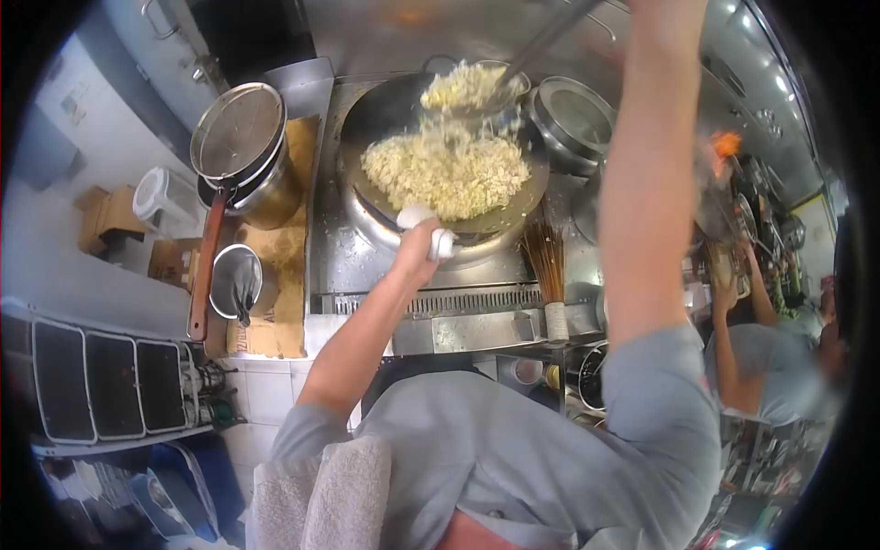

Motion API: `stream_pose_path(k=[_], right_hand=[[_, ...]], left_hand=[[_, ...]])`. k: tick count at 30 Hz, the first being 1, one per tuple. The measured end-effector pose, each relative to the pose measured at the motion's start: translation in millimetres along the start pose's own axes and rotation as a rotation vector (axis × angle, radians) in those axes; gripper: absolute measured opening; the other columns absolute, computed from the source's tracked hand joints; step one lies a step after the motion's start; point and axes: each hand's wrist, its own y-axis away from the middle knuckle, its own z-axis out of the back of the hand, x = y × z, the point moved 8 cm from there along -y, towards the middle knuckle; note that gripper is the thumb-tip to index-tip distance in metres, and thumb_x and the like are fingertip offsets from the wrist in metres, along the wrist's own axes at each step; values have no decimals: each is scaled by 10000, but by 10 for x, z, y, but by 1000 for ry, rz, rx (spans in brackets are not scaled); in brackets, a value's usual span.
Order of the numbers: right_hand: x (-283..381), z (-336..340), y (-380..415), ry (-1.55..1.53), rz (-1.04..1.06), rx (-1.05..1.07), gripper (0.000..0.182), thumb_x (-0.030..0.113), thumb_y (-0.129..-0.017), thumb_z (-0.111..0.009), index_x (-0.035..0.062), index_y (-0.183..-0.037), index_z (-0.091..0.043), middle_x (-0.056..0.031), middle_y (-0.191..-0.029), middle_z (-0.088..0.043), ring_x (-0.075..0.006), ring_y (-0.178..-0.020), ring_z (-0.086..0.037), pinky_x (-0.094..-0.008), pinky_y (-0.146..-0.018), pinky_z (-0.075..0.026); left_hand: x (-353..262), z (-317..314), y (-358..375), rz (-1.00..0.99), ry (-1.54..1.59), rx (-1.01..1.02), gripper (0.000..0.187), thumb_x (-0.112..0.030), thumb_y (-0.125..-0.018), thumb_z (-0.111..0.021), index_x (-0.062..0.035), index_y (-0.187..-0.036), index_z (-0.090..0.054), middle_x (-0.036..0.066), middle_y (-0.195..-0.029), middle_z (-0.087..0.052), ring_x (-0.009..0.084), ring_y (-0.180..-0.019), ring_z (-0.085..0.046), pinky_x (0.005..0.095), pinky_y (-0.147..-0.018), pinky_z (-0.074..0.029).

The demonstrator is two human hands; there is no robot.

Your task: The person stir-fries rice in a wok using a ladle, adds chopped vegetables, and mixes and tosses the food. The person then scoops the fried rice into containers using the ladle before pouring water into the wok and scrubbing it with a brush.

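A large wok (376, 115) on the stove holds a heap of fried rice (445, 174) with yellow and green bits. My left hand (422, 246) is closed around a white cloth (442, 244) at the wok's near rim. Above the wok, a ladle (500, 99) is heaped with rice, and some grains fall from it. Its long handle runs up to the right, toward the top edge. My right arm is raised across the right side, and my right hand (665, 5) is cut off and blurred at the top, so its fingers are hidden.
A bamboo brush (547, 275) lies right of the wok, near a strainer over a pot (576, 115). At left stand a wooden-handled strainer (240, 133) on pots and a metal container (240, 275) with utensils. Another person (761, 357) is at the far right, near a flame.
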Motion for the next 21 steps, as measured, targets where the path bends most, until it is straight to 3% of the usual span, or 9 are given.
stream_pose_path(k=[3,6,8,9,12,15,19,20,21], right_hand=[[-838,84,866,98,-104,38,189,95,-745,-584,47,-599,-473,-5,-486,-451,-115,-360,-419,-300,-349,-311],[-1362,18,868,0,-268,196,202,118,-765,-616,57,-625,-484,2,-497,-468,-92,-371,-424,-264,-360,-306],[-963,0,556,285,-222,245,190,59,-806,-599,89,-665,-475,63,-472,-357,-49,-368,-346,-207,-352,-255],[-1069,46,360,-64,-328,369,191,68,-805,-615,97,-670,-483,74,-473,-350,-42,-371,-337,-209,-358,-238],[-1307,415,777,292,-40,180,199,93,-817,-619,81,-678,-478,48,-476,-372,-60,-373,-340,-221,-362,-238],[-1479,118,678,88,-179,249,188,116,-841,-568,96,-689,-459,36,-488,-366,-87,-391,-362,-238,-366,-267],[-1675,116,-577,-471,-169,475,173,175,-855,-527,141,-693,-475,52,-501,-363,-84,-400,-364,-245,-363,-286],[-1407,69,-213,-103,-138,180,204,175,-847,-530,140,-658,-460,38,-477,-353,-91,-368,-361,-265,-334,-284],[-1479,146,236,764,-34,-255,237,171,-837,-524,151,-617,-441,34,-456,-346,-103,-335,-346,-289,-310,-278]], left_hand=[[18,38,-213,0,8,-27,84,-145,-849,-492,-74,-889,-515,79,-801,-566,208,-711,-582,404,-654,-535],[-20,1,-178,20,6,-21,101,-149,-851,-497,-71,-911,-520,74,-807,-572,199,-710,-580,401,-650,-534],[4,28,-152,39,-23,-14,122,-190,-844,-518,-101,-926,-530,47,-815,-584,181,-708,-580,367,-624,-522],[3,56,-158,72,-38,-27,128,-205,-841,-522,-114,-929,-533,38,-815,-586,174,-710,-579,358,-618,-515],[55,99,-137,171,-148,-61,160,-290,-817,-537,-165,-917,-550,2,-801,-594,145,-723,-572,335,-606,-480],[61,101,-66,267,-192,-17,165,-272,-809,-548,-157,-926,-561,18,-819,-593,161,-740,-550,380,-625,-464],[65,96,-127,238,-164,17,183,-288,-822,-539,-155,-946,-557,14,-838,-603,157,-750,-552,367,-640,-458],[90,139,-122,247,-178,-3,178,-291,-827,-539,-155,-940,-563,18,-843,-610,154,-764,-558,364,-646,-460],[79,127,-144,245,-194,-13,174,-294,-833,-538,-156,-935,-568,22,-848,-618,151,-778,-565,361,-652,-462]])
